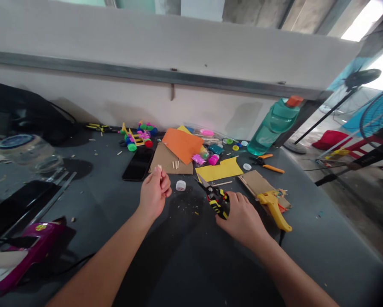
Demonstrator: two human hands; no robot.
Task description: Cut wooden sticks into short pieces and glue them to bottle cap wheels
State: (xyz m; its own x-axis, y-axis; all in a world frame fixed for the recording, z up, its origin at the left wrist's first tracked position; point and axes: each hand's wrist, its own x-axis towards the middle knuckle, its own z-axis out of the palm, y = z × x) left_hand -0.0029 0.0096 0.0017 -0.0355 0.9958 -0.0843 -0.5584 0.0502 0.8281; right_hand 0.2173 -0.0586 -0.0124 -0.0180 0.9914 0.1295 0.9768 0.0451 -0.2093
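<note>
Left of the white bottle cap [180,186], left hand [153,192] pinches a pale piece [159,167]; right of it, right hand [243,217] clasps snips [214,195]: likely cutting, next needing blades aligned with piece

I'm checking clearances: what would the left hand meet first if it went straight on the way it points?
Likely the brown cardboard just beyond the left hand, though depth is unclear and the hand may be raised enough to pass above it.
</note>
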